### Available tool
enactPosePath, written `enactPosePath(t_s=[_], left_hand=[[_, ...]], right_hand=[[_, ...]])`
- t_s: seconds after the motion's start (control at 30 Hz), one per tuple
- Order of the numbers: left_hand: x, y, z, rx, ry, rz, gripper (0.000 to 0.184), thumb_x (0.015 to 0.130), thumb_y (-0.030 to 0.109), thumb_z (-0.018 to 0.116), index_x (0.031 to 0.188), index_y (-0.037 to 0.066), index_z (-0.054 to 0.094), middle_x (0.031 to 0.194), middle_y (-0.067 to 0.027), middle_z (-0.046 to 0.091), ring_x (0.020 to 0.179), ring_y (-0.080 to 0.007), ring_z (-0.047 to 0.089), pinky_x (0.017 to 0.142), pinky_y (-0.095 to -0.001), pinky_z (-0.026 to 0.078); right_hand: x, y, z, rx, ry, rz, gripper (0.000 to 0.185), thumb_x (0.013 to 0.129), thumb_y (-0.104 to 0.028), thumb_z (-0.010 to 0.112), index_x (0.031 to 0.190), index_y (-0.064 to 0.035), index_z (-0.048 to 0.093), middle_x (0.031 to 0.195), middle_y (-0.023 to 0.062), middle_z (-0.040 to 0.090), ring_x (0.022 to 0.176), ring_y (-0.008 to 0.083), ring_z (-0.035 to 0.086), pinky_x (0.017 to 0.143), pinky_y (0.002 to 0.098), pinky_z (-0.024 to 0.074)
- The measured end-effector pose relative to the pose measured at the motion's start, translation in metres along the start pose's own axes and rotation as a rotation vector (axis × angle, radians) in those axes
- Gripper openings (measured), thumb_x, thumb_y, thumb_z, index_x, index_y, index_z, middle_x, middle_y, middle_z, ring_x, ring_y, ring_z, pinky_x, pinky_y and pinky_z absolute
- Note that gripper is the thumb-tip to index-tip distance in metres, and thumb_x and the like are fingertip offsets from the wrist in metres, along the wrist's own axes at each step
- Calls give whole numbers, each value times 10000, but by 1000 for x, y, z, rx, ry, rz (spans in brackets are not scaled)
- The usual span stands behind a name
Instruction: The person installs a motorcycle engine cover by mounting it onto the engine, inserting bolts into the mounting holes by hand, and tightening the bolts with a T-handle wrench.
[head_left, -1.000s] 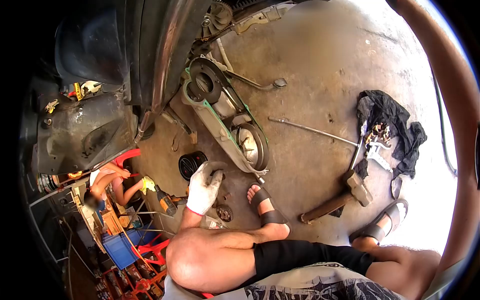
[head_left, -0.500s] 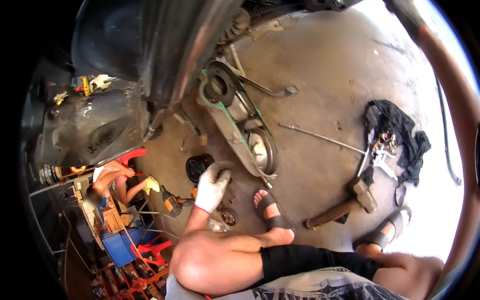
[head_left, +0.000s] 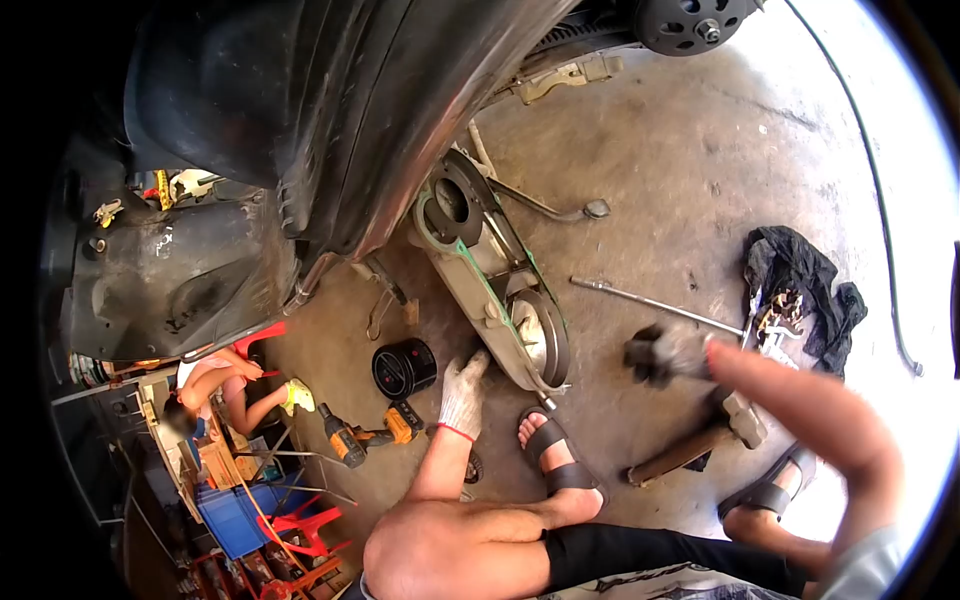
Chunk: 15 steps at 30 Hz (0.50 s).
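My left hand (head_left: 463,398), in a whitish work glove, is at the lower left edge of a long scooter transmission cover (head_left: 470,275). Its fingertips are at the cover's rim and partly hidden, so I cannot tell whether they grip it. The cover lies on the floor with its hollow side up, and green gasket remains line its edge. To the right of the cover, my right hand (head_left: 668,355) is over the floor in a grey, dirt-darkened glove. Motion smears its fingers. Below it lies a hammer (head_left: 685,450). A long metal bar (head_left: 655,303) rests just above it.
Left of my left hand are a round black can (head_left: 404,368) and an orange-black power tool (head_left: 345,437). Black cloth (head_left: 810,290) with small parts lies right. A scooter body (head_left: 330,120) overhangs the top left. Another person (head_left: 225,385) sits at the far left.
My left hand has moved right, from beside the black can to the cover's edge. My right hand has come down from the top right to above the hammer. The view has shifted slightly.
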<state>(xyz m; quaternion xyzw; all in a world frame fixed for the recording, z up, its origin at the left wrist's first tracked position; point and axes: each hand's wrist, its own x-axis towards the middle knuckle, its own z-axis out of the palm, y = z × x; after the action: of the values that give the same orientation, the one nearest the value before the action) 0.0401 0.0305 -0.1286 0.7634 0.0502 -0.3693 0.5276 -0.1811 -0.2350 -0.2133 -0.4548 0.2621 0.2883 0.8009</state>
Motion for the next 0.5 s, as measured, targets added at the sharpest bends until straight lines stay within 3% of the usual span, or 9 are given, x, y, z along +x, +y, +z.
enactPosePath(t_s=[0.1,0.17,0.2,0.23,0.27,0.3,0.33,0.5], left_hand=[[-5,8,10,-158,-21,-12,493,949,182,640,1350,-64,494,1253,-146,613,1076,-237,635,907,-384,530],[-7,8,9,-122,-27,-11,491,950,185,634,1350,-61,492,1256,-145,613,1101,-247,633,930,-407,532],[-8,8,10,-125,-36,9,495,947,192,637,1351,-55,493,1258,-143,613,1108,-251,632,935,-409,531],[-9,9,10,-122,-50,32,499,945,199,641,1352,-50,494,1260,-142,614,1114,-254,631,940,-410,529],[-11,11,10,-76,-61,-8,494,930,143,560,1390,-19,481,1289,-132,600,1160,-248,606,1029,-377,475],[-10,9,10,-96,-40,9,491,933,151,571,1386,-18,485,1289,-128,600,1160,-248,604,1017,-385,484],[-8,6,8,-84,-33,9,490,937,160,576,1386,-16,487,1290,-128,599,1155,-250,606,1012,-390,487],[-10,11,11,-92,-49,0,494,939,181,612,1382,7,481,1247,-114,608,1137,-255,612,993,-423,498]], right_hand=[[40,44,59,401,-98,1,614,993,-594,499,1206,-38,647,1006,141,717,822,258,707,741,384,587],[58,66,95,782,-310,-15,653,979,-609,513,1215,-12,630,1057,146,714,919,273,699,848,417,570],[61,66,115,968,-323,-88,715,964,-622,517,1211,43,609,1106,202,694,978,331,678,926,472,538],[59,67,126,979,-338,-103,715,964,-622,517,1211,43,609,1106,202,694,978,331,678,926,472,538],[50,55,132,1223,-416,-74,708,974,-595,511,1205,69,598,1102,237,680,969,362,672,927,493,534],[45,45,136,1465,-501,-47,700,985,-568,506,1198,94,587,1097,272,666,961,394,665,929,513,530],[46,41,140,1550,-527,-59,645,1008,-501,489,1156,121,576,1062,311,646,939,432,652,912,541,530],[59,60,148,1506,-381,-70,518,1048,-404,433,1124,89,569,991,283,650,879,428,656,855,555,545]])
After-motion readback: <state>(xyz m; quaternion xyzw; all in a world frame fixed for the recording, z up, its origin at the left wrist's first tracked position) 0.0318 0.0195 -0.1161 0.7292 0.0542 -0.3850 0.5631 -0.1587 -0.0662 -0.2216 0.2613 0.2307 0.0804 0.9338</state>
